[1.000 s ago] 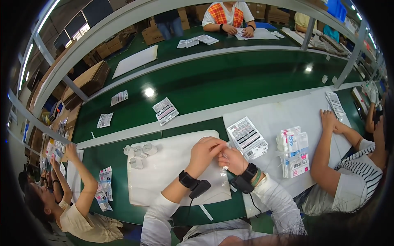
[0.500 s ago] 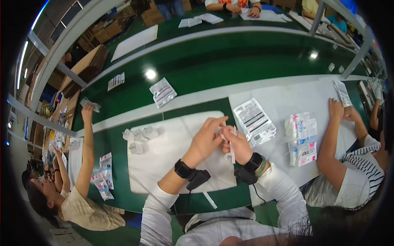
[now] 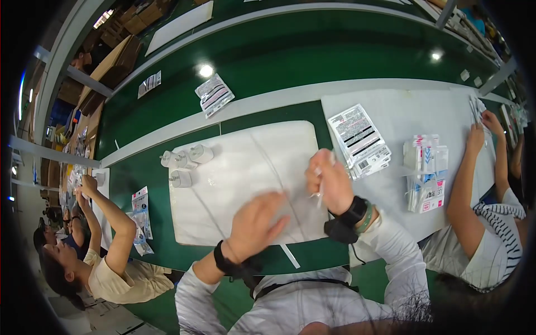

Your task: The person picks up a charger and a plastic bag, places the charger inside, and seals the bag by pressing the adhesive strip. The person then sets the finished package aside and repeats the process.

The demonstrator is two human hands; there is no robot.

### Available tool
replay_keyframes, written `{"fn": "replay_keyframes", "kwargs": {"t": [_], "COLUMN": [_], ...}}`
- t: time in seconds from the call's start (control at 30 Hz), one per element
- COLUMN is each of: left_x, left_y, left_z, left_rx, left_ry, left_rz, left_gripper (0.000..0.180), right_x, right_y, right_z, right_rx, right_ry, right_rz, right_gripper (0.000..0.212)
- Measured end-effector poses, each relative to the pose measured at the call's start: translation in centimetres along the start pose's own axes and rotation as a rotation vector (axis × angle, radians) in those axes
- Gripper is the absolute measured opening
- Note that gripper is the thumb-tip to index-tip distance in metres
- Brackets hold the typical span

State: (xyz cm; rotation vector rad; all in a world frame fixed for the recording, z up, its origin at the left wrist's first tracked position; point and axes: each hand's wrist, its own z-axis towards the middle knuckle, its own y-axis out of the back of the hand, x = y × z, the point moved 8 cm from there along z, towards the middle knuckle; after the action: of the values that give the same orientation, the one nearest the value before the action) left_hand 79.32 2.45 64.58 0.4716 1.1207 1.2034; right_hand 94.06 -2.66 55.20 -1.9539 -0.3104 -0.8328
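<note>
My right hand (image 3: 330, 181) is closed in a loose fist above the right edge of a white padded sheet (image 3: 240, 184). From under its fingers pokes a bit of thin white strip (image 3: 316, 195), most of it hidden. Lower and to the left, my left hand (image 3: 257, 222) hovers over the sheet, blurred, its fingers stretched out and thumb apart, with nothing in it. Several small white plug adapters (image 3: 201, 153) with metal prongs stand at the sheet's far left corner. Another white strip (image 3: 290, 255) lies at the sheet's near edge.
Right of the sheet lie a stack of silver printed pouches (image 3: 360, 139) and a bundle of pink-and-blue packs (image 3: 427, 173). More packs (image 3: 142, 218) lie left. Pouches (image 3: 214, 95) rest on the green belt (image 3: 290, 61) beyond a rail. People work at both sides, arms over the table.
My hands have come apart. The left has drawn back toward me and left; the right has closed and risen slightly in view. The left neighbour's arm has pulled back from the belt.
</note>
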Motion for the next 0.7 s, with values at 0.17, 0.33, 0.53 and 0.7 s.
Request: {"fn": "replay_keyframes", "kwargs": {"t": [0.17, 0.33, 0.53, 0.7], "left_x": [-4.9, -5.0, -4.6, -4.8], "left_y": [-1.8, -2.0, -2.3, -1.7], "left_z": [-8.5, -11.6, -13.9, -14.3], "left_rx": [0.319, 0.383, 0.348, 0.409], "left_ry": [-0.401, -0.265, -0.267, -0.354], "left_rz": [0.142, 0.211, 0.171, 0.147], "left_gripper": [0.043, 0.045, 0.042, 0.037], "right_x": [2.8, 2.4, 2.4, 1.4], "right_y": [2.1, 1.9, 2.0, 1.2], "right_z": [1.5, 1.8, 1.6, 1.5], "right_rx": [-0.036, 0.07, 0.03, 0.074], "right_ry": [0.059, 0.049, 0.023, -0.076], "right_rz": [0.216, 0.302, 0.183, 0.052], "right_gripper": [0.039, 0.043, 0.041, 0.038]}}
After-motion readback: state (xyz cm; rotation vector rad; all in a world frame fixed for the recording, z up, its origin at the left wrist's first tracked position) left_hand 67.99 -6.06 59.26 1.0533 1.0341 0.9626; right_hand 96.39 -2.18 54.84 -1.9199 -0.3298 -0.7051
